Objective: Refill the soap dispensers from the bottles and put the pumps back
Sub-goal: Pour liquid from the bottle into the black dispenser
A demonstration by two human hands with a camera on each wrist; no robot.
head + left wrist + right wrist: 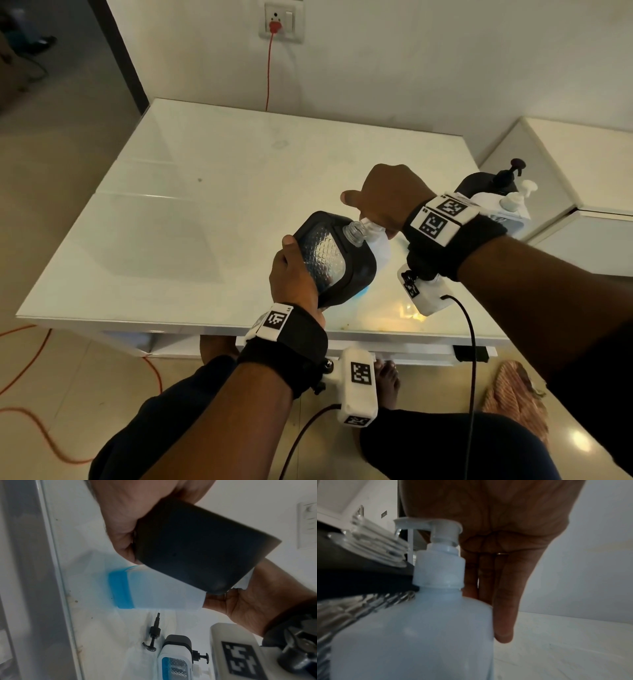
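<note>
Head view, left hand (294, 274): gripped the black dispenser (334, 258), tilted above the table's (171, 222) near edge, its clear open neck (354, 233) touching the bottle's pump.
Right hand (387, 198): palm over the white pump bottle (419, 635); fingers (503, 615) hung straight behind it.
Left wrist view, loose black pump (153, 638): lay on the table.
Far right: two more pump bottles (503, 198).

The open dispenser (334, 258) is tipped in the left hand (294, 274) above the table (205, 192), touching the soap bottle (412, 635) on its right. The right hand (387, 198) is on that bottle's pump (435, 527). Two more bottles (507, 202) stand behind, near the table's right edge. A loose pump (153, 637) lies on the table.
</note>
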